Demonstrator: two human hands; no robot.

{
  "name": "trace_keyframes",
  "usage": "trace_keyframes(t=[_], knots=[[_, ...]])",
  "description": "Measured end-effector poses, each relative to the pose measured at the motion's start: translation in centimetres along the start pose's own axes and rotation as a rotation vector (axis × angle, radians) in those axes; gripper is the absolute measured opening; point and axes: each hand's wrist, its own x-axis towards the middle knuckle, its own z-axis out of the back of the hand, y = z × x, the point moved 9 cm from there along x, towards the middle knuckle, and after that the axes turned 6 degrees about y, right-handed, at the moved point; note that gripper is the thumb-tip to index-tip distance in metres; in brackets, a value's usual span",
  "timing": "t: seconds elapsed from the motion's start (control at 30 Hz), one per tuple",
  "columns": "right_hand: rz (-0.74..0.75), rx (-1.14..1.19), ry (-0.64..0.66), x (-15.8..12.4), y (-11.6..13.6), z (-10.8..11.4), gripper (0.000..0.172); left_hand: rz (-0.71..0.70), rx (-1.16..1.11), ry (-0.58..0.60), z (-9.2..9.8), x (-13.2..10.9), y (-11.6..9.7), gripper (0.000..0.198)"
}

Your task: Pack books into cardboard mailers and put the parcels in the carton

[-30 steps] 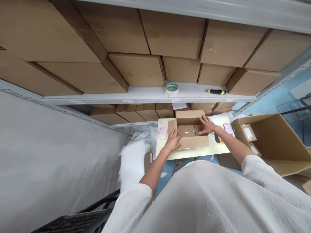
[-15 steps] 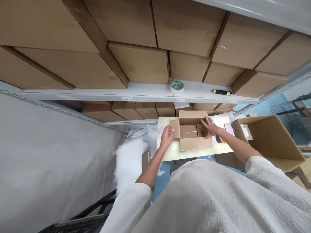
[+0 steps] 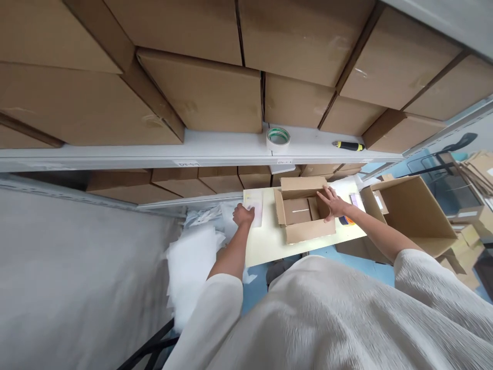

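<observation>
An open cardboard box (image 3: 310, 232) stands on the pale yellow table (image 3: 269, 245), its flaps spread outward and a light strip visible on its bottom. My right hand (image 3: 333, 202) rests on the box's right end with its fingers spread. Off to the left, my left hand (image 3: 243, 215) is over the table's left edge, its fingers loosely curled and the thumb apart; nothing shows in it. Beside that hand lies a pinkish, see-through sheet (image 3: 256, 203). White packing sheets (image 3: 192, 262) hang in a stack just left of the table.
A larger open carton (image 3: 416, 210) stands right of the table. A tape roll (image 3: 346, 220) and a phone (image 3: 353, 199) lie near my right arm. The shelf above holds cardboard boxes (image 3: 223, 97), a green-and-white tape roll (image 3: 278, 137) and a yellow-black cutter (image 3: 348, 146).
My left hand has left the box's left flap and moved left to the table's edge. My right hand stays on the box. The view has shifted slightly.
</observation>
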Motion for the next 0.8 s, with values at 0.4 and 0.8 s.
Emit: trace_keyframes(t=[0.4,0.8], knots=[[0.021,0.048,-0.03,-0.1,0.0,-0.1,0.161,0.013,0.084,0.03,-1.3,0.8,-1.0,0.036],[0.051,0.042,-0.075,0.8,-0.4,-0.4,0.166,-0.009,-0.187,0.063,3.3,-2.6,-2.4,0.017]])
